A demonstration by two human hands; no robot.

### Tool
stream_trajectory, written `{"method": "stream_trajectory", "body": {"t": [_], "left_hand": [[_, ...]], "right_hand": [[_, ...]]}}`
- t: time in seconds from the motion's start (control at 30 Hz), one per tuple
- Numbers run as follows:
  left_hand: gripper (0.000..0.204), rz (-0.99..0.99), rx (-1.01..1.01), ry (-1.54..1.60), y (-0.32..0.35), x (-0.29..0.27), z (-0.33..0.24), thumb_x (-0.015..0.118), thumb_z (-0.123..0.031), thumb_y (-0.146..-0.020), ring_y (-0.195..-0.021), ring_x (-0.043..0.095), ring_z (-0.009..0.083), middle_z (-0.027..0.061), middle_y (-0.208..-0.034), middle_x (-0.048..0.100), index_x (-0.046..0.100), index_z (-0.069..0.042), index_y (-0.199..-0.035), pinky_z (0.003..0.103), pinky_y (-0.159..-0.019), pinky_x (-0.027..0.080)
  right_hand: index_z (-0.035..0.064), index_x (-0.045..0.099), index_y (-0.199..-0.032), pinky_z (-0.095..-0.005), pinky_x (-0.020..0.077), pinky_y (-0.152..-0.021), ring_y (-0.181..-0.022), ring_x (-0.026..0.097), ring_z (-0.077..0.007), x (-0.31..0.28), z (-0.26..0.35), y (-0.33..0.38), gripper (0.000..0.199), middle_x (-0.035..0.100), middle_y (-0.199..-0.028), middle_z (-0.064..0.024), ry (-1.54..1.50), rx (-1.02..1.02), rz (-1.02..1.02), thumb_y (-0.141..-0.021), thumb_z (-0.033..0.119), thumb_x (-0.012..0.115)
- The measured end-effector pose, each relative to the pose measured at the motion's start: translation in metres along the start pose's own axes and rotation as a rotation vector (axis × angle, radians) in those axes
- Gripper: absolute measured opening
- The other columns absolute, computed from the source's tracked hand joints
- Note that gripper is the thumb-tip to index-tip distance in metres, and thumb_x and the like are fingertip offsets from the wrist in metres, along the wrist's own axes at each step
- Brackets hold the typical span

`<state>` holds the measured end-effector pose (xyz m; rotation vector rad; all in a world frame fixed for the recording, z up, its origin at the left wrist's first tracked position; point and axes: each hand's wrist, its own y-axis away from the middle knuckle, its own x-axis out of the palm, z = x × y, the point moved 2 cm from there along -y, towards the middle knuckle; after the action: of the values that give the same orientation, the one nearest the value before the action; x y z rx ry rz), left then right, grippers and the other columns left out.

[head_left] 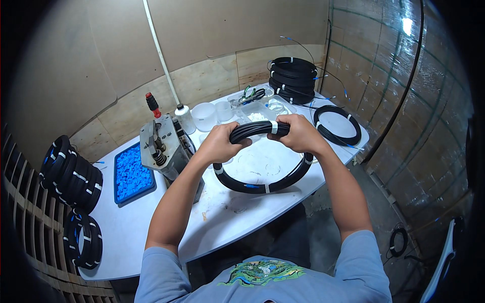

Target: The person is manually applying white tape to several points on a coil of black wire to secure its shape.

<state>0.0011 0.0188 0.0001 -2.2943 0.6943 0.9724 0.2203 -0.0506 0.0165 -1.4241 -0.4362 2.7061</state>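
Note:
A coil of black cable (242, 185), bound with white ties, is held up in front of me and tilted over the white table (225, 222). My left hand (221, 142) wraps round the left part of its far side. Round the right part of that side closes my right hand (298, 132), with a white tie (274, 127) close by its fingers. A small blue connector (251, 186) shows against the near side of the coil. Some of my fingers are hidden behind the cable.
Black coils stand stacked at the far right (293, 81) and at the left (76, 174); one coil (337, 125) lies flat on the right. A blue tray (135, 203) of small blue pieces sits beside a metal hand press (164, 144). Farther back are a white bottle (185, 119) and plastic containers (204, 117).

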Motion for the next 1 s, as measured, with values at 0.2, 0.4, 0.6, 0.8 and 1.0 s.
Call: {"method": "stream_trajectory", "body": {"t": [0.2,0.4,0.6,0.8,1.0], "left_hand": [[0.023,-0.062,-0.029,-0.065,-0.002,0.0,-0.008,0.074,-0.021,-0.078,-0.061,0.062,0.0293,0.0154,-0.065,0.064,0.066,0.0,-0.079,0.04,-0.061,0.048],[0.023,-0.073,0.066,-0.126,-0.015,-0.002,-0.017,0.076,-0.018,-0.075,-0.056,0.055,0.0242,0.014,-0.063,0.061,0.063,0.001,-0.076,0.038,-0.057,0.044],[0.024,-0.057,0.088,-0.179,-0.021,-0.001,-0.013,0.078,-0.02,-0.074,-0.058,0.059,0.0246,0.0136,-0.065,0.064,0.066,0.001,-0.078,0.037,-0.058,0.046],[0.065,-0.286,0.204,0.033,-0.009,0.003,0.001,0.086,-0.033,-0.069,-0.091,0.066,0.0237,0.0147,-0.101,0.069,0.059,-0.003,-0.12,0.035,-0.081,0.051],[0.099,-0.514,-0.083,0.649,0.048,0.071,0.101,0.088,-0.036,-0.071,-0.112,0.058,0.0244,0.0177,-0.123,0.059,0.032,-0.002,-0.145,0.038,-0.097,0.047]], "right_hand": [[0.0028,0.066,-0.088,-0.0357,0.0454,-0.061,-0.063,0.06,-0.0218,-0.001,0.008,0.006,0.021,0.065,-0.069,-0.0112,0.096,-0.065,-0.029,-0.078,0.016,0.079],[0.0031,0.067,-0.091,-0.0355,0.0455,-0.061,-0.063,0.06,-0.0225,0.01,0.004,-0.009,0.018,0.066,-0.072,-0.0118,-0.084,-0.13,-0.029,-0.079,0.013,0.077],[0.0011,0.066,-0.087,-0.0353,0.0445,-0.06,-0.062,0.058,-0.0236,0.016,-0.001,-0.008,0.016,0.065,-0.072,-0.0131,-0.035,-0.128,-0.096,-0.08,0.011,0.075],[-0.0013,0.065,-0.086,-0.0315,0.0449,-0.064,-0.066,0.055,-0.0163,0.007,-0.019,0.0,0.015,0.063,-0.072,-0.0103,-0.119,-0.112,-0.167,-0.08,0.009,0.074],[-0.0006,0.068,-0.092,-0.0296,0.0474,-0.068,-0.07,0.058,-0.0128,0.002,-0.048,0.017,0.016,0.068,-0.077,-0.008,-0.304,-0.071,-0.361,-0.082,0.011,0.075]]}}
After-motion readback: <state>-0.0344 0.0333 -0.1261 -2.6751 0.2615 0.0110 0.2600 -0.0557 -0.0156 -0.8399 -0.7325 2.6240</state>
